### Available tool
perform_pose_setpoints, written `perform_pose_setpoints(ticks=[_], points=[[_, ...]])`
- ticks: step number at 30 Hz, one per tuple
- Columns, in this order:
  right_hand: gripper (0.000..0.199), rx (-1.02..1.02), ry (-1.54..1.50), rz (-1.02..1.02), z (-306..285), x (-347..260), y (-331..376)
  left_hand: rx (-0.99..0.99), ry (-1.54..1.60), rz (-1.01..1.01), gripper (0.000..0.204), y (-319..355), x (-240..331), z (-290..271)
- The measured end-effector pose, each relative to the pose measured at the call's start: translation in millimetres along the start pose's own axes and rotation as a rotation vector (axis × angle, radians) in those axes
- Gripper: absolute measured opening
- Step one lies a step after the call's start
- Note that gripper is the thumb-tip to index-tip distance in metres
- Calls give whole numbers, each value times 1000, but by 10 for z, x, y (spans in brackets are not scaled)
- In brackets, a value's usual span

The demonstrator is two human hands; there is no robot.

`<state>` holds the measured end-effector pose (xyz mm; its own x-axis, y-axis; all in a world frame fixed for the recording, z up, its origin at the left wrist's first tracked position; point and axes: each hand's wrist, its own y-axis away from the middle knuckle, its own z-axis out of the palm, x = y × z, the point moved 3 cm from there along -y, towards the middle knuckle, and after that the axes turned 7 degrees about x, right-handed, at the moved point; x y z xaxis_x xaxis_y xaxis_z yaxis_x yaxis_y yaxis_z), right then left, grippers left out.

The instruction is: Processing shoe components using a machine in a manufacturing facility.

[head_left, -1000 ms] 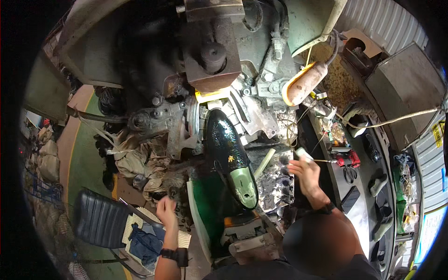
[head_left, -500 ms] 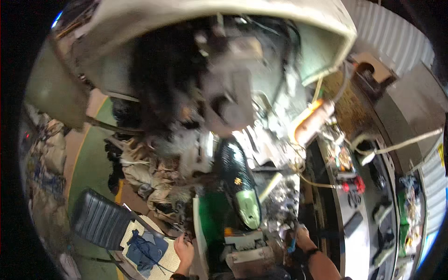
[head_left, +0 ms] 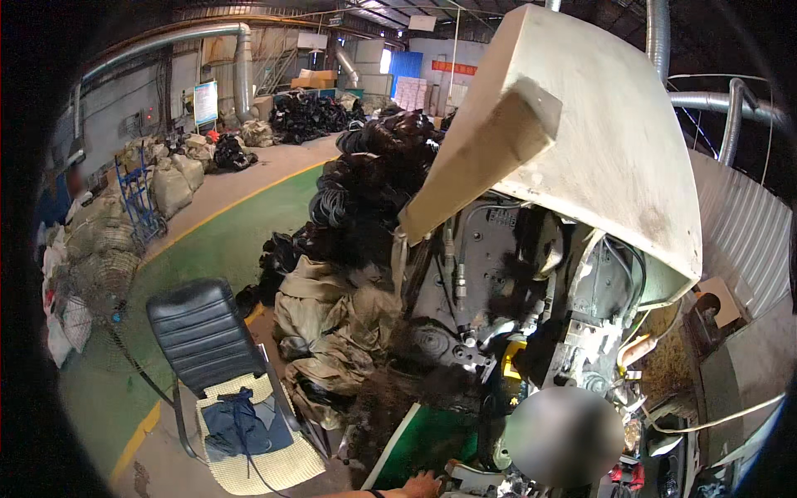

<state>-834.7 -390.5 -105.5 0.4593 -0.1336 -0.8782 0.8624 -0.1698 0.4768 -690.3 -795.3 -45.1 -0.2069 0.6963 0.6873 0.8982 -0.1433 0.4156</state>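
Note:
My left hand (head_left: pixel 422 484) shows at the lower edge, its forearm coming in from the left. Its fingers look loosely apart and lie beside a pale grey metal part (head_left: pixel 469 476) of the machine; whether they touch it is unclear. A green panel (head_left: pixel 436 444) with a white edge is just beyond the hand. To its right stands a dark thing with a yellow patch (head_left: pixel 512 362), its lower part beside a blurred round patch that hides the machine there. My right hand is out of view. The large machine (head_left: pixel 490 274) has a cream cover (head_left: pixel 606 124) over its dark metal workings.
A black chair (head_left: pixel 203 336) with a woven seat pad and dark blue cloth stands to the left. Beige sacks (head_left: pixel 324 332) and black heaps (head_left: pixel 365 174) lie beside the machine. A blue hand truck (head_left: pixel 139 199) and a fan (head_left: pixel 104 282) are farther left.
The view has swung up and to the left, showing more of the hall. My left hand now appears nearer the machine's front. My right hand has gone out of view.

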Motion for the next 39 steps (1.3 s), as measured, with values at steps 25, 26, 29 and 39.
perform_pose_setpoints(ticks=[25, 26, 29, 39], points=[[73, -611, 497, -976, 2142, -2256, 3976, 799, 1706, 258, 23, 1917, 858, -2634], [86, -588, 541, -1127, 2206, -2263, 4056, 840, 1702, 199, 25, 1826, 976, -2587], [108, -504, 306, -1347, 2071, -2247, 4171, 556, 1724, 256, 27, 1625, 1583, -2414], [74, 294, 373, -1091, 39, -1934, 4691, -26, 1321, 68, 43, 945, 3140, -564]])
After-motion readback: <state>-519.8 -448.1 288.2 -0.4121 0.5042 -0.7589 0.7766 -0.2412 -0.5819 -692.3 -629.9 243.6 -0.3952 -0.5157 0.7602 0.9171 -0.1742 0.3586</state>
